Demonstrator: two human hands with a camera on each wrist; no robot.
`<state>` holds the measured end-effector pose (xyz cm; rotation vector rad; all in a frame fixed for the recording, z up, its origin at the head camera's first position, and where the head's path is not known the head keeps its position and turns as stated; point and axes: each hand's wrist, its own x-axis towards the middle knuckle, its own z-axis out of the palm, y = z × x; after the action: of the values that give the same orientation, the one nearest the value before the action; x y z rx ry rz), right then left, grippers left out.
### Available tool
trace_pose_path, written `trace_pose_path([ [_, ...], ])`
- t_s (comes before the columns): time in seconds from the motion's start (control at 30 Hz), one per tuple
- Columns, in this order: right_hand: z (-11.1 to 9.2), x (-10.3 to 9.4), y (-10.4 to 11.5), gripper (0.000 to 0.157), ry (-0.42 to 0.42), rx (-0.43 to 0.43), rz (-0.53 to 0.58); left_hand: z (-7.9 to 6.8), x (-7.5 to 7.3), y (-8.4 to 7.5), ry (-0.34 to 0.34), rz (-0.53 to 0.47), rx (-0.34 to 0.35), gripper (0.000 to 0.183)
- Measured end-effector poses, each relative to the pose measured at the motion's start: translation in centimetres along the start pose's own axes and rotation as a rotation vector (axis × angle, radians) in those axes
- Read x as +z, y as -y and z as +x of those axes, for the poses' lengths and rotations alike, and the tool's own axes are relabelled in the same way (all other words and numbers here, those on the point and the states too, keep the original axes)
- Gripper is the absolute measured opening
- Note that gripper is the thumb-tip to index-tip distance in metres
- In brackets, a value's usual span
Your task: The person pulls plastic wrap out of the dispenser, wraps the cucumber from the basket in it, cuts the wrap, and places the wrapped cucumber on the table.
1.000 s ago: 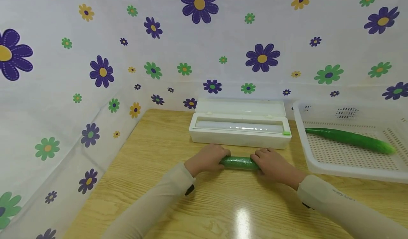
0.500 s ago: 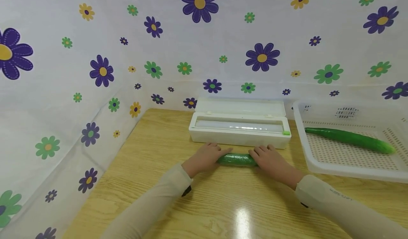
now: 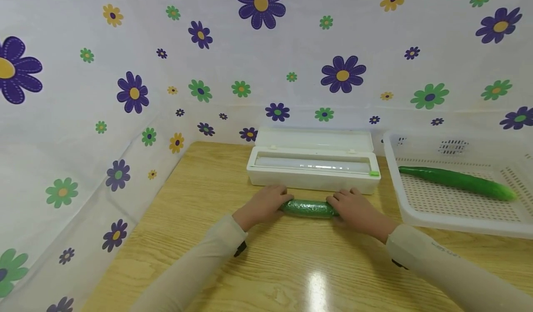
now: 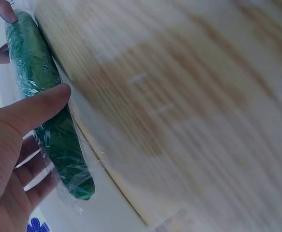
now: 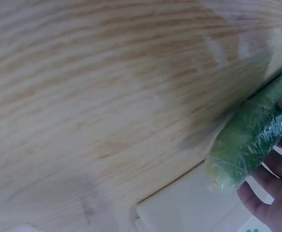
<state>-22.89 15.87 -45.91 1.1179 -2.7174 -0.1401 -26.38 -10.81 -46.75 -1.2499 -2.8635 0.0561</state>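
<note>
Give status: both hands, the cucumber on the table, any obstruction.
Left hand and right hand grip the ends of the film-wrapped cucumber. It lies on the table before the wrap dispenser. Nothing in the way.

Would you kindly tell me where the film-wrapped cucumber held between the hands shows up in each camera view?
Head: wrapped cucumber at centre, between both hands, before the white dispenser box.
Left wrist: upper left to lower left, beside the thumb.
Right wrist: right edge, its end above the box.
Shared landmark: the wooden table.
</note>
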Motion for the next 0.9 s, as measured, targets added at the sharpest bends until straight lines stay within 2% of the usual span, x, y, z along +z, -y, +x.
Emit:
trace_pose_path([
  [0.2, -0.1, 0.0, -0.1, 0.049, 0.003, 0.027, 0.1, -0.1, 0.2, 0.7, -0.026, -0.101, 0.015, 0.044],
  [0.3, -0.1, 0.0, -0.2, 0.048, -0.006, 0.021, 0.108, -0.1, 0.3, 1.0, -0.038, -0.136, 0.018, 0.041],
  [0.5, 0.0, 0.1, -0.4, 0.05, -0.011, 0.018, 0.094, -0.2, 0.4, 1.5, -0.052, -0.126, 0.018, 0.042],
  [0.7, -0.1, -0.2, -0.7, 0.048, 0.042, 0.077, 0.203, -0.2, 0.3, 1.4, -0.029, -0.108, 0.014, 0.041],
  [0.83, -0.4, -0.2, -1.0, 0.049, 0.052, 0.099, 0.264, -0.2, 0.3, 1.4, 0.004, -0.115, 0.011, 0.04],
  [0.9, -0.8, -0.2, -1.1, 0.05, 0.035, 0.103, 0.259, -0.2, 0.3, 1.3, 0.019, -0.116, 0.019, 0.041],
])
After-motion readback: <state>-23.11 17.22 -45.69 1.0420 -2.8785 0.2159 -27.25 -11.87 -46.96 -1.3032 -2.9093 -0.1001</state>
